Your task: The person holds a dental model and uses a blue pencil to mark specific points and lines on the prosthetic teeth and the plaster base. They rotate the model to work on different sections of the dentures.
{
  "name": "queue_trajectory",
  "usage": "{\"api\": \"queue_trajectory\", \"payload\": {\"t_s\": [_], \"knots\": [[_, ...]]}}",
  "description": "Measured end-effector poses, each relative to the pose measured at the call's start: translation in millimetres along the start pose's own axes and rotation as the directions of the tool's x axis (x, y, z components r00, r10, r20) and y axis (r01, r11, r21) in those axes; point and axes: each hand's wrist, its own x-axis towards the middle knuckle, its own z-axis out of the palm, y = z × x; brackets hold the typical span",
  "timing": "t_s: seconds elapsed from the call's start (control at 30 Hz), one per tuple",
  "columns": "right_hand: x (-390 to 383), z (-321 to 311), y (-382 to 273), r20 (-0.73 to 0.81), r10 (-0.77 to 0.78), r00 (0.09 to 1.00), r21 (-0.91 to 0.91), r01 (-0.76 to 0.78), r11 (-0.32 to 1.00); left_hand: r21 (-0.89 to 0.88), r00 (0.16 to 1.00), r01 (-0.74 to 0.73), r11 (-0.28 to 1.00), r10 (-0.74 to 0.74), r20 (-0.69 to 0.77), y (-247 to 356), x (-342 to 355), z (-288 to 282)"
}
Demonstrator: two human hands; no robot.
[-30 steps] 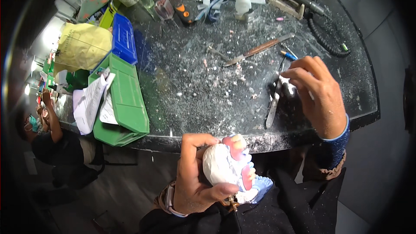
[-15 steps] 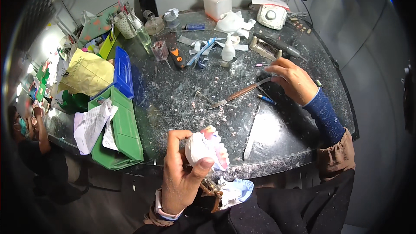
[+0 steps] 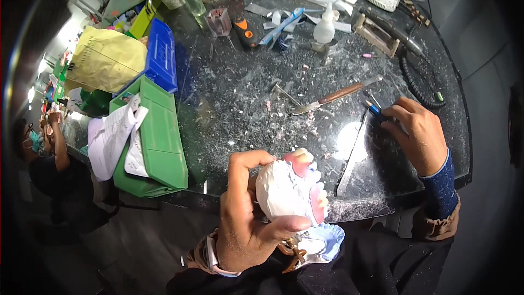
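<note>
White plaster with pink gums and small teeth on it, a model of a mouth (image 3: 292,188), sits in the left hand (image 3: 245,224). That hand is closed around it, thumb under and fingers over the top, and holds it up just in front of the near table edge, at about 6 o'clock in the picture.

At 3 o'clock, the right hand (image 3: 417,134) rests on the dark table (image 3: 234,109). Its fingers pinch a thin blue tool (image 3: 375,109), maybe a pen or a small pick. A long flat metal blade (image 3: 352,155) lies just beside it, and a wooden-handled knife (image 3: 335,95) lies a bit farther up, toward 1 o'clock.

I think the step is picking up a tool to work on the model. Next, the hand needs a firm hold on the thin tool and must bring it over to the model without bumping the pink part.

Half a second ago the right hand was stretched farther out, near the wooden-handled knife. Now it is pulled closer and sits on the blue tool. The model is in the same grip, low and near the body. At 9 o'clock a green box (image 3: 158,147) with papers sits on the table.
</note>
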Motion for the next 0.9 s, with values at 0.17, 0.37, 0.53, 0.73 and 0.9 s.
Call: {"api": "queue_trajectory", "payload": {"t_s": [0.17, 0.37, 0.53, 0.73, 0.9], "knots": [[-9, 1, -4, -0.05, 0.087, 0.995, 0.012, -0.087, 0.996, -0.138, 0.992, 0.101, 0.985, -0.111, -0.063, -5, 4, 4], [-8, -10, -23, -0.218, 0.187, 0.958, 0.338, -0.105, 0.935, 0.553, 0.966, -0.254, 0.793, 0.182, 0.183, 10, 8, 0], [-33, -27, -33, -0.247, 0.312, 0.917, 0.795, 0.008, 0.606, 0.495, 0.935, -0.353, 0.794, 0.276, 0.223, 10, 3, 14], [-51, -16, -55, -0.238, 0.362, 0.901, 0.964, 0.266, -0.027, 0.618, 0.938, -0.342, 0.708, 0.295, 0.181, 9, -10, 25], [-58, -6, -77, -0.414, 0.342, 0.844, 0.822, 0.508, -0.258, 0.65, 0.883, -0.456, 0.608, 0.398, 0.247, 3, -9, 21]]}}
